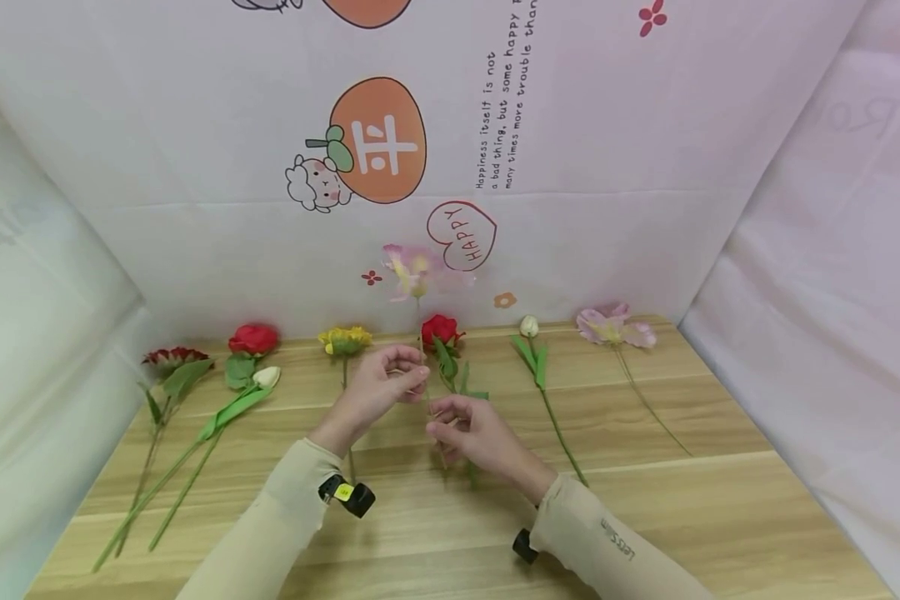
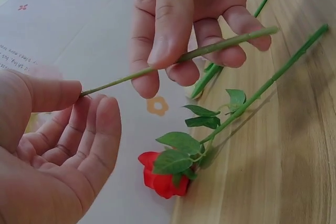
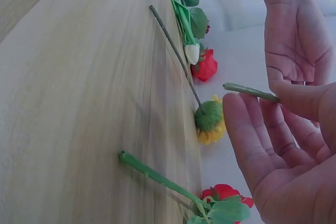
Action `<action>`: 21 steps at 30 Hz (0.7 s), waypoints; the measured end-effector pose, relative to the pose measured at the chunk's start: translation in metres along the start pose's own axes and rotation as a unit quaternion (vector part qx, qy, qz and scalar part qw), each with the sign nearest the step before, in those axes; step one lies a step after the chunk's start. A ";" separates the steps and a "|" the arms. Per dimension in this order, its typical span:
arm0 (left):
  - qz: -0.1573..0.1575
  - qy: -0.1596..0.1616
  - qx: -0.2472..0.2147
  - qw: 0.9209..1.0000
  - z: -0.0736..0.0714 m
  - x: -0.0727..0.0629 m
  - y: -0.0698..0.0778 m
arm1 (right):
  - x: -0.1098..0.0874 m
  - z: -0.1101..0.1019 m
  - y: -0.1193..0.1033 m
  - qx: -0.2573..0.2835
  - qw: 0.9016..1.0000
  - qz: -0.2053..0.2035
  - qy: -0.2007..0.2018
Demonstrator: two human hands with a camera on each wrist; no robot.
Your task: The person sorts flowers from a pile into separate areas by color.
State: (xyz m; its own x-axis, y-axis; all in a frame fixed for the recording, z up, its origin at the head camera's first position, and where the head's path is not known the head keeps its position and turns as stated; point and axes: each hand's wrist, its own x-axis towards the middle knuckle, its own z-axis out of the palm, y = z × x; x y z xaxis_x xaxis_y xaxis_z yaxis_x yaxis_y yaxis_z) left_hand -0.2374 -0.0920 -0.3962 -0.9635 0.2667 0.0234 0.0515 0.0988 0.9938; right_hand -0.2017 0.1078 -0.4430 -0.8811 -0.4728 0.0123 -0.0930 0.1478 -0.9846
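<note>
Between both hands a pale pink flower is held upright, its bloom in front of the printed cloth. My left hand pinches the thin stem higher up, between thumb and fingers. Lower down, my right hand pinches the same stem near its end, which sticks out past the fingers. A red rose with green leaves lies on the table behind and below the hands. Left of it lies a yellow flower, its stem partly hidden by my left arm in the head view.
To the left lie a dark red flower, another red rose and a white tulip. On the right lie a second white tulip and a pink flower. White printed cloth walls the wooden table at back and sides.
</note>
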 end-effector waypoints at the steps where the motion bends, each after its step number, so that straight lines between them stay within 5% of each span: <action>1: 0.001 0.000 0.006 1.000 0.000 0.000 0.000 | 0.000 -0.001 0.000 -0.003 1.000 -0.002 0.000; 12: 0.020 -0.020 0.075 0.997 -0.007 -0.008 -0.002 | -0.010 -0.023 -0.004 -0.001 1.000 -0.005 0.020; 21: 0.045 -0.034 0.156 0.986 -0.032 -0.023 -0.007 | -0.024 -0.055 -0.005 -0.010 0.998 -0.010 0.058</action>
State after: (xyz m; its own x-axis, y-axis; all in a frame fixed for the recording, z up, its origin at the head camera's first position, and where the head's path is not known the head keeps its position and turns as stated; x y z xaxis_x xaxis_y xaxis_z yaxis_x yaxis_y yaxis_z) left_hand -0.2237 -0.1292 -0.4000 -0.9324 0.3495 0.0922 0.2242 0.3593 0.9059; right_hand -0.2053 0.1660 -0.4288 -0.9269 -0.3717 0.0524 -0.1186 0.1574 -0.9804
